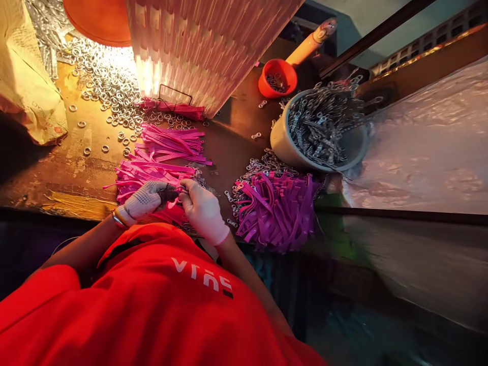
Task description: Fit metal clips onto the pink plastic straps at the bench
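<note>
My left hand (145, 200), in a dotted white glove with dark fingertips, is closed in a pinch at the table's front edge. My right hand (205, 208), in a plain white glove, pinches close beside it, the fingertips of both nearly meeting. Between them shows a bit of a pink strap (176, 201); its end and any fitting on it are hidden by the fingers. Under and behind the hands lie piles of pink straps (171, 140). To the right is a heap of purple-pink straps (274, 213) with small metal clasps (263, 168) along its far side.
Loose metal rings (110, 84) spread at the back left beside a yellow bag (30, 96) and an orange lamp shade (99, 20). A ribbed translucent sheet (206, 46) stands behind. A grey bucket (284, 129) of metal clasps and a red cup (267, 89) stand right.
</note>
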Available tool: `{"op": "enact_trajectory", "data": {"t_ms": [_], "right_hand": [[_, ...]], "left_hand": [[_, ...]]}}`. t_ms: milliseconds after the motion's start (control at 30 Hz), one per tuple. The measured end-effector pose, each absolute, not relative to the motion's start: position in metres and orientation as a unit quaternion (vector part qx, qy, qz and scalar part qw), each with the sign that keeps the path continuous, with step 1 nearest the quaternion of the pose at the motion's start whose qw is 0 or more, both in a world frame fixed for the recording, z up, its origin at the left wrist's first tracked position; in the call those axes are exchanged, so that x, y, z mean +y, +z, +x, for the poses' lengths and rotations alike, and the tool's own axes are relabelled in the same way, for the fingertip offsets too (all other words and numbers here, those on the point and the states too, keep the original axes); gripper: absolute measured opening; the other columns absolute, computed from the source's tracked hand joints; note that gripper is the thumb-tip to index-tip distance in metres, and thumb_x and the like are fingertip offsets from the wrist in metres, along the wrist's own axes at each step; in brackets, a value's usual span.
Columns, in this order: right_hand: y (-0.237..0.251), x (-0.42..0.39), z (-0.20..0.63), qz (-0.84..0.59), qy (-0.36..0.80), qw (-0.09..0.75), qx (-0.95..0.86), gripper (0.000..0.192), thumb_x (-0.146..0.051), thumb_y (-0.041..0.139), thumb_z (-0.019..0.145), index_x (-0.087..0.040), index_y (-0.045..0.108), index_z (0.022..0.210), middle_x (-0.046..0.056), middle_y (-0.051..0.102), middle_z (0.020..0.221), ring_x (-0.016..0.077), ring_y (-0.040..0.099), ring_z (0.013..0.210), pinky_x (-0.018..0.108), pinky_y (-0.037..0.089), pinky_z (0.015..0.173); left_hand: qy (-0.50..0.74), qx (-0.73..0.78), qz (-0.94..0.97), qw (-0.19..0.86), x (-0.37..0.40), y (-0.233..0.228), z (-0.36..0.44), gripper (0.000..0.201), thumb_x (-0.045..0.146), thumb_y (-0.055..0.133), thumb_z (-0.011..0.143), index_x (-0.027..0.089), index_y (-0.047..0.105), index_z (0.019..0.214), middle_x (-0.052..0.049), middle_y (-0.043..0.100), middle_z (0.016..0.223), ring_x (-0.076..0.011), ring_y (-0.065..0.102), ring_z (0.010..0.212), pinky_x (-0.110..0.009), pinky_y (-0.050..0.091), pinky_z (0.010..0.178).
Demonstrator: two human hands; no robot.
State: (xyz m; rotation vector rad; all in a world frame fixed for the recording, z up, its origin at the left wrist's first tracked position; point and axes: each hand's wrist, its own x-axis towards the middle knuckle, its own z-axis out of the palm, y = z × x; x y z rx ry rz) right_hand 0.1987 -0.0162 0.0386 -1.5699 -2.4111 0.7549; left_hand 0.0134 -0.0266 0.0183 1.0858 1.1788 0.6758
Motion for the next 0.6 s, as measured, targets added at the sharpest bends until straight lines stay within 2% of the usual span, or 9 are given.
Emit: {"op": "enact_trajectory", "data": {"t_ms": [67,133,233,333,500,600], "right_hand": [[0.045,-0.012,0.201,-0.506,0.262,0.025,-0.821,0.053,-0.035,0.057,0.100,-0.017,0.051,0.149,0.011,0.078,0.114,0.0253,0.072,0.101,0.031,0.049,0.085],[0.048,-0.009,0.203,-0.506,0.250,-0.037,-0.825,0.058,-0.040,0.059,0.098,-0.015,0.050,0.150,0.012,0.079,0.109,0.0266,0.073,0.097,0.031,0.048,0.079],[0.043,-0.010,0.203,-0.501,0.218,-0.085,-0.833,0.049,-0.044,0.054,0.101,-0.013,0.058,0.139,0.014,0.079,0.104,0.0268,0.074,0.095,0.030,0.046,0.074],[0.036,-0.016,0.201,-0.475,0.201,-0.122,-0.848,0.043,-0.044,0.048,0.104,-0.009,0.064,0.124,0.016,0.078,0.094,0.0275,0.075,0.087,0.030,0.042,0.068],[0.038,-0.020,0.202,-0.445,0.182,-0.163,-0.861,0.049,-0.051,0.043,0.104,-0.009,0.067,0.109,0.019,0.076,0.084,0.0290,0.073,0.076,0.031,0.036,0.060],[0.042,-0.016,0.208,-0.428,0.181,-0.155,-0.872,0.053,-0.057,0.044,0.103,-0.010,0.068,0.106,0.017,0.077,0.081,0.0264,0.071,0.072,0.030,0.032,0.060]], "left_hand": [[0.300,0.538,0.465,0.636,-0.030,0.022,0.016,0.023,0.034,0.064,0.088,0.014,0.071,0.079,0.000,0.054,0.058,-0.0104,0.040,0.051,-0.022,0.028,0.049],[0.295,0.553,0.487,0.608,-0.033,0.026,0.018,0.021,0.031,0.068,0.086,0.014,0.069,0.072,0.000,0.055,0.058,-0.0105,0.040,0.053,-0.022,0.027,0.050],[0.297,0.564,0.513,0.575,-0.036,0.025,0.021,0.023,0.026,0.072,0.081,0.015,0.065,0.063,0.000,0.055,0.057,-0.0113,0.041,0.057,-0.022,0.027,0.052],[0.294,0.558,0.533,0.564,-0.037,0.019,0.022,0.019,0.022,0.073,0.079,0.015,0.067,0.063,-0.001,0.058,0.059,-0.0126,0.044,0.060,-0.022,0.030,0.056],[0.249,0.525,0.585,0.566,-0.031,0.024,0.024,0.017,0.012,0.065,0.082,0.016,0.071,0.066,-0.003,0.065,0.064,-0.0144,0.049,0.062,-0.023,0.034,0.060],[0.241,0.514,0.555,0.608,-0.015,0.043,0.013,0.017,0.001,0.069,0.072,0.015,0.071,0.063,-0.002,0.066,0.063,-0.0136,0.050,0.060,-0.022,0.034,0.060]]}}
